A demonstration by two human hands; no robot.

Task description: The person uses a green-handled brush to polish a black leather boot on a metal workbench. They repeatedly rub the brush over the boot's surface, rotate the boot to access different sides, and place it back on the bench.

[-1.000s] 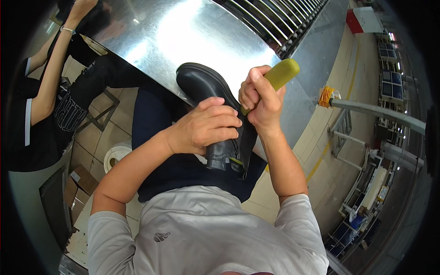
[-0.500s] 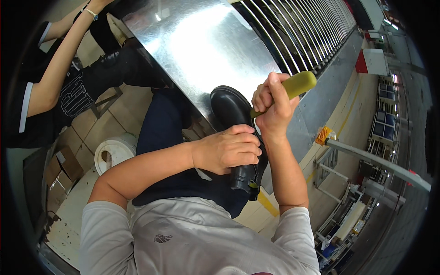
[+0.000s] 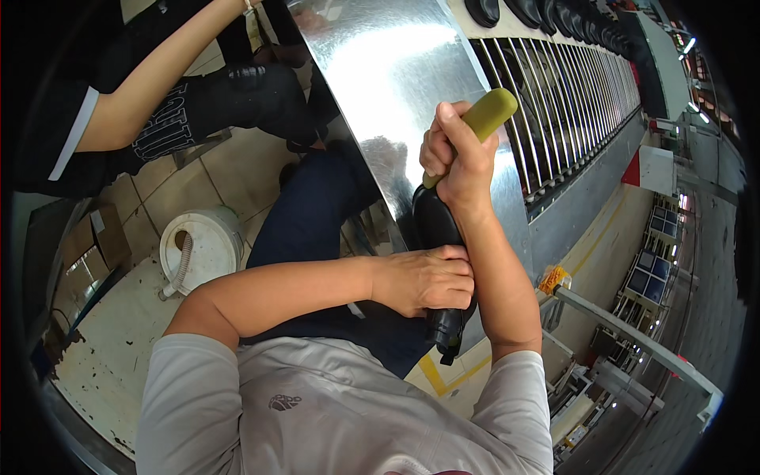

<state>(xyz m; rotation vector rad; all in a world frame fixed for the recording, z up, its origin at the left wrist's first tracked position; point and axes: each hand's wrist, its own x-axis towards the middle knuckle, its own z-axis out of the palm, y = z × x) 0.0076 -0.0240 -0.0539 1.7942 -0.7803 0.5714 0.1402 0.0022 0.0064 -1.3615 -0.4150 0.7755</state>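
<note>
My left hand (image 3: 431, 281) is closed round a black shoe (image 3: 435, 222), held tilted over the near edge of a shiny metal table. The shoe's rounded end points away from me, and its other end sticks out below my left fingers. My right hand (image 3: 465, 162) is a fist round an olive-green piece (image 3: 492, 112) with a rounded end, shaped like an insole. That piece slants up to the right, and its lower end meets the shoe near my right palm. My right forearm hides part of the shoe's side.
The metal table (image 3: 380, 87) borders a roller conveyor (image 3: 554, 103). Several black shoes (image 3: 526, 12) stand in a row beyond it. At the left are another person's arm (image 3: 150, 87) and a white bucket (image 3: 226, 237) with a hose. A grey rail (image 3: 625, 332) runs at the right.
The view has shifted, bringing the row of shoes into sight. In my hands the shoe has turned, and its rounded end now lies closer under my right wrist. Both hands keep their grip.
</note>
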